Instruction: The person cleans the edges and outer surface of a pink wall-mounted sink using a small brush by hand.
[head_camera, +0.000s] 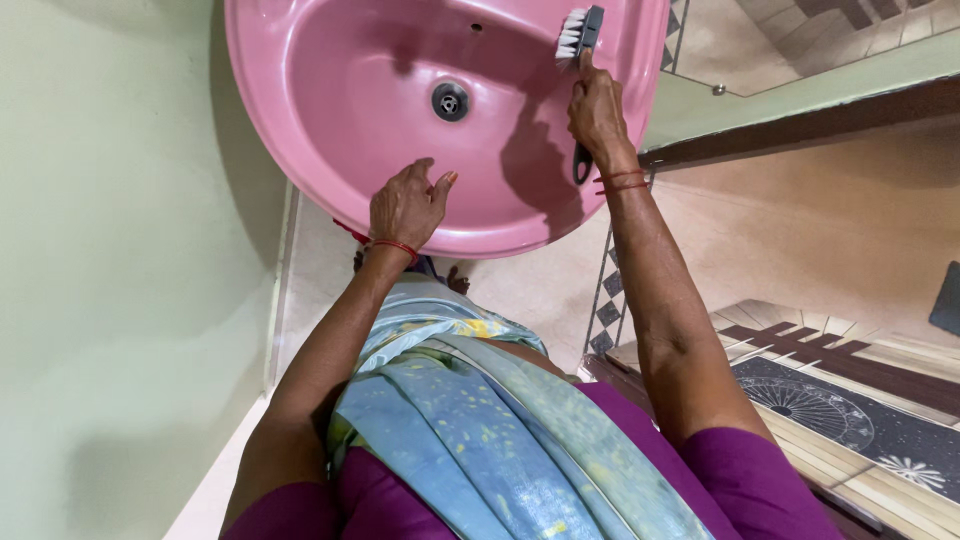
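Against basin wall (330, 90), brush (578, 60) bristles-up, lengthwise.

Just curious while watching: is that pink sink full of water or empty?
Empty. The sink shows bare pink all the way down to the open drain, with no pooled water visible.

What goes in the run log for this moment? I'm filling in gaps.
right hand: grips scrub brush, bristles on basin wall | left hand: rests on pink sink front rim | drain: uncovered
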